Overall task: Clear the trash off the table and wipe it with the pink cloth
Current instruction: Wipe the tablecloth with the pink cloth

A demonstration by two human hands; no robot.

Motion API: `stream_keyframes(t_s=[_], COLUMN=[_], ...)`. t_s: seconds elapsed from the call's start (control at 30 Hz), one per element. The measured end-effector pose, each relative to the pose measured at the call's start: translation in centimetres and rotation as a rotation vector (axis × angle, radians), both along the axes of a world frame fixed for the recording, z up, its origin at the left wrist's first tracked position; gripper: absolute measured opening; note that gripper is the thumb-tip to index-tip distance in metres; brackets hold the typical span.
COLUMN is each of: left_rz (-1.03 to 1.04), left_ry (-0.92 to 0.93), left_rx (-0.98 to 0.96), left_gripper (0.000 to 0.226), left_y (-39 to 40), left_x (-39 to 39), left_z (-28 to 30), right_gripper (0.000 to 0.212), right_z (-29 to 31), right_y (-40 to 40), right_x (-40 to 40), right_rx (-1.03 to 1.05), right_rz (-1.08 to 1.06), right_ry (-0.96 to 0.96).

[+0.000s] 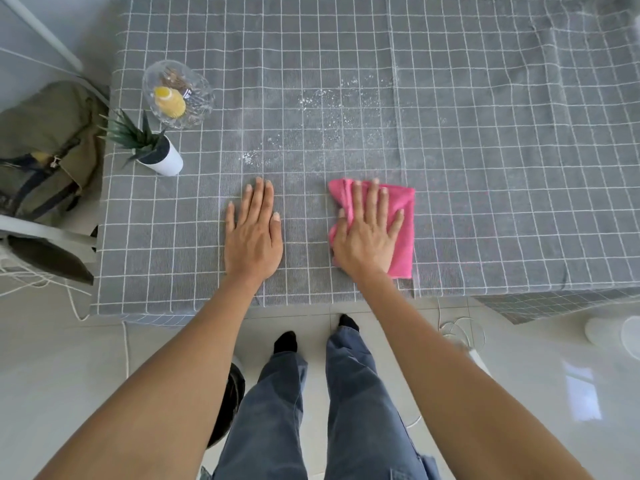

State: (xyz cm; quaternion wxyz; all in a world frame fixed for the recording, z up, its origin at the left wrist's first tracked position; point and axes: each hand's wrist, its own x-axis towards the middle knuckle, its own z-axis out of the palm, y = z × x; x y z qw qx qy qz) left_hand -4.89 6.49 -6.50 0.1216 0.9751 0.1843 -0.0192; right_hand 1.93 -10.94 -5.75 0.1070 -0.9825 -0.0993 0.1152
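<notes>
A table covered with a grey checked tablecloth (pixel 485 168) fills the upper view. The folded pink cloth (pixel 403 216) lies near the front edge, and my right hand (pixel 367 233) presses flat on it with straight fingers. My left hand (pixel 254 233) rests flat on the bare tablecloth, a short way left of the cloth. White crumbs or powder (pixel 322 109) are scattered on the tablecloth beyond both hands, with a small clump (pixel 250 156) just past my left fingertips.
A glass bowl (pixel 197 98) holding a yellow bottle (pixel 169 102) and a small potted plant (pixel 162 157) stand at the table's left. An olive bag (pixel 45 143) sits on a chair left of the table. A dark bin (pixel 228 403) stands on the floor by my legs.
</notes>
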Motion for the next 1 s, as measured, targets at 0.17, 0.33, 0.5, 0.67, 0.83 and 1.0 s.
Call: stream_keyframes(t_s=[0.17,0.33,0.5,0.67,0.83,1.0], left_rz=[-0.003,-0.010,-0.009,-0.003,0.000,-0.005], left_ry=[-0.004,0.005,0.003,-0.004,-0.005,-0.004], left_rx=[-0.007,-0.003,0.004,0.008,0.007,-0.007], left_gripper=[0.055,0.056,0.056,0.055,0.055,0.055], left_y=[0.0,0.1,0.1,0.0,0.0,0.1], left_x=[0.0,-0.1,-0.1,0.0,0.0,-0.1], left_z=[0.0,0.1,0.1,0.0,0.1,0.2], right_gripper=[0.058,0.055,0.053,0.057,0.058,0.056], right_z=[-0.1,-0.1,0.1,0.2,-0.2,-0.3], right_y=[-0.6,-5.9,-8.1,-4.5,0.7,-1.2], right_x=[-0.5,3.7,5.5,3.0,-2.3,-1.1], right_rx=[0.049,-0.037,-0.008,-0.056,0.012,0.041], right_rz=[0.321,0.283,0.044,0.133,0.401,0.448], right_ry=[-0.024,-0.048,-0.011,0.021,0.000,-0.028])
